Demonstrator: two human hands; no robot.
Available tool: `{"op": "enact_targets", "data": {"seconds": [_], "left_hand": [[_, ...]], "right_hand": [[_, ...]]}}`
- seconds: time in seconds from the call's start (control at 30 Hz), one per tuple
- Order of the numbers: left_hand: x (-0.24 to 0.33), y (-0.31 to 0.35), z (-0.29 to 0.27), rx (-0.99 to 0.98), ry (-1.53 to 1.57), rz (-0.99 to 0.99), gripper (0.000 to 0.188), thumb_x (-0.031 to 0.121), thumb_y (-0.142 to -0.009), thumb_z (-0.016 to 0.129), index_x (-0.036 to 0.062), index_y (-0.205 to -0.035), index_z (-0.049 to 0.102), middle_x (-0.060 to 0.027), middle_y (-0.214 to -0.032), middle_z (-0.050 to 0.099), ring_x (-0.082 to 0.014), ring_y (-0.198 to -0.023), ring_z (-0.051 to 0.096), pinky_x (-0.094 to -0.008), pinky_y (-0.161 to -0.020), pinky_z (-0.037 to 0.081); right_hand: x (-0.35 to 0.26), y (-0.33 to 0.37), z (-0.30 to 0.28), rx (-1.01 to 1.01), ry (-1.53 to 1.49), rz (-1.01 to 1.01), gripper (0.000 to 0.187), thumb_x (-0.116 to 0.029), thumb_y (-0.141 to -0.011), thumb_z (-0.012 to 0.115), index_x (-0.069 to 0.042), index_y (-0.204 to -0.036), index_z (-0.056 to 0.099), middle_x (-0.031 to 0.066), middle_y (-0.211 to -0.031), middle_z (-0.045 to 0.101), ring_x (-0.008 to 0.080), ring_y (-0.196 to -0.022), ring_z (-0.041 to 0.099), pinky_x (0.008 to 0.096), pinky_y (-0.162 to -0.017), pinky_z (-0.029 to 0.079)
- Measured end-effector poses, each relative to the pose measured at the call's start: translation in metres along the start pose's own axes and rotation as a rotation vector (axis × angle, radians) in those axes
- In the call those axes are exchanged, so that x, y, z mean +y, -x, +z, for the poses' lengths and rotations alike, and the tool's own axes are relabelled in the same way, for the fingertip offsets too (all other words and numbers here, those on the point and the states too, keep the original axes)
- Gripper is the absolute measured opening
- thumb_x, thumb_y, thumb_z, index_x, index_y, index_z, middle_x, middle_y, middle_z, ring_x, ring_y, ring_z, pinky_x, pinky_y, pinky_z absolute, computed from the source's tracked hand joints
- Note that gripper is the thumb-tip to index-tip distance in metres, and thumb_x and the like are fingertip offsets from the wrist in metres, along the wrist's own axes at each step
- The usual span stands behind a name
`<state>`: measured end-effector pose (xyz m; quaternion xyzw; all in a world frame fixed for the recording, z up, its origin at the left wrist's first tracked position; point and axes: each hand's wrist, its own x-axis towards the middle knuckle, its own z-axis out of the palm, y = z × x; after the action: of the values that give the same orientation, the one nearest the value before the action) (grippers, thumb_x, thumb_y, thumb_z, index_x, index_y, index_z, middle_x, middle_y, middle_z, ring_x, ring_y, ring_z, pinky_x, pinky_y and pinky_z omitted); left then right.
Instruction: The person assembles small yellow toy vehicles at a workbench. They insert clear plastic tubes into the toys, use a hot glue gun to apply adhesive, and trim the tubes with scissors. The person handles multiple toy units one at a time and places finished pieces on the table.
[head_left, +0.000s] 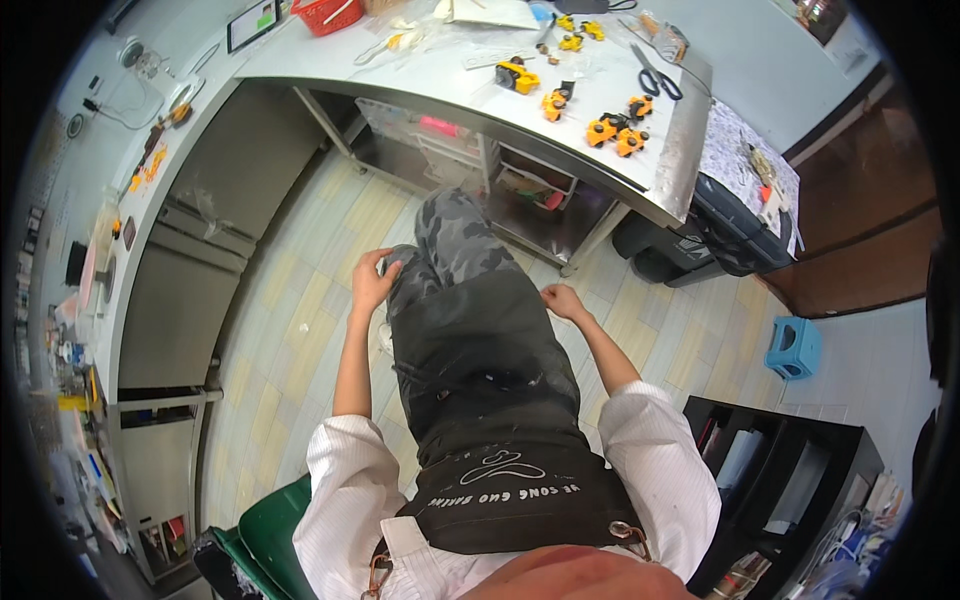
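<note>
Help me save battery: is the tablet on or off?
On: the tablet is lit, showing white and green.

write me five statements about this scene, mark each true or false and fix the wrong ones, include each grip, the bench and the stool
1. The left grip is down beside the camouflage trousers. True.
2. The right grip is up among the yellow toy vehicles. False: it is beside the black apron, away from them.
3. The scissors lie on the white bench, close to some of the toy vehicles. True.
4. The stool stands on top of the bench and is red. False: it is blue and stands on the floor.
5. The red basket is on the bench, near the tablet. True.
</note>
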<state>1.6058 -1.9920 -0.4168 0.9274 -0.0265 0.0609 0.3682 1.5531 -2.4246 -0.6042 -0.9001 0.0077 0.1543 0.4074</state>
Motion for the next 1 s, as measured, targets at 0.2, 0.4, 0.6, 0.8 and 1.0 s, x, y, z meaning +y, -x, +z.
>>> {"op": "enact_targets", "data": {"seconds": [0.2,0.4,0.6,0.8,1.0], "left_hand": [[0.004,-0.006,0.022,0.078,0.186,-0.012,0.040,0.024,-0.085,0.075,0.0035,-0.118,0.067,-0.0155,-0.112,0.069,-0.0281,-0.097,0.068,-0.0363,-0.081,0.055],[-0.005,0.004,0.068,0.056,-0.041,0.316,0.022,0.009,-0.080,0.072,0.0041,-0.102,0.070,-0.0127,-0.120,0.065,-0.0339,-0.113,0.059,-0.0430,-0.099,0.045],[0.006,-0.025,0.076,0.052,0.039,0.232,0.015,0.002,-0.078,0.070,0.0036,-0.092,0.070,-0.0117,-0.103,0.071,-0.0307,-0.101,0.065,-0.0404,-0.093,0.048],[0.020,-0.064,0.094,-0.021,0.142,0.244,0.016,-0.001,-0.077,0.070,0.0049,-0.091,0.072,-0.0100,-0.100,0.071,-0.0299,-0.099,0.065,-0.0393,-0.089,0.051],[0.014,-0.079,0.103,-0.067,0.184,0.221,0.013,0.000,-0.077,0.069,0.0030,-0.090,0.070,-0.0120,-0.100,0.071,-0.0320,-0.099,0.066,-0.0401,-0.090,0.050]], "right_hand": [[-0.089,-0.085,0.016,0.061,0.059,-0.088,0.039,-0.040,-0.092,0.061,-0.004,-0.092,0.075,0.0189,-0.087,0.072,0.0343,-0.084,0.070,0.0430,-0.077,0.053],[-0.045,-0.135,0.046,0.094,0.072,0.123,0.042,-0.046,-0.092,0.060,-0.007,-0.092,0.076,0.0194,-0.093,0.072,0.0385,-0.093,0.069,0.0480,-0.081,0.053],[-0.053,-0.129,0.058,0.035,0.024,0.330,0.038,-0.041,-0.092,0.061,-0.007,-0.082,0.075,0.0172,-0.081,0.072,0.0352,-0.084,0.071,0.0463,-0.076,0.055],[-0.024,-0.146,0.074,0.220,-0.204,0.319,0.034,-0.032,-0.094,0.060,-0.003,-0.083,0.073,0.0156,-0.073,0.071,0.0311,-0.075,0.072,0.0431,-0.071,0.054],[0.022,-0.130,0.103,0.175,-0.426,0.208,0.022,-0.019,-0.094,0.060,-0.001,-0.088,0.070,0.0144,-0.078,0.068,0.0219,-0.067,0.067,0.0384,-0.065,0.051]]}}
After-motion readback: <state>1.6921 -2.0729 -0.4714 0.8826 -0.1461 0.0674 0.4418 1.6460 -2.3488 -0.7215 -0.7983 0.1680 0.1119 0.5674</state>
